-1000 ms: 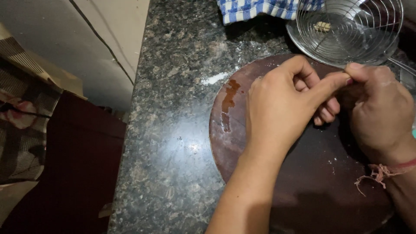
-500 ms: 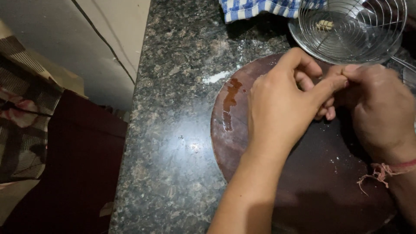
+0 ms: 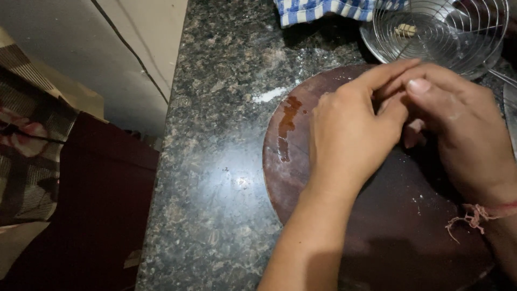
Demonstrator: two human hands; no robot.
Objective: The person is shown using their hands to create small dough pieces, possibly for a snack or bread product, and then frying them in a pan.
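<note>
Hands have drawn closer over the round dark-brown wooden board: left hand and right hand pinch together; what they hold stays hidden. Wire-mesh round rack lies just beyond.

Dim, warm light is coming from above; one small glare spot is showing on the granite surface near its left edge. Hands are casting soft shadows onto the round board. Focus is holding; corners are darkening.
</note>
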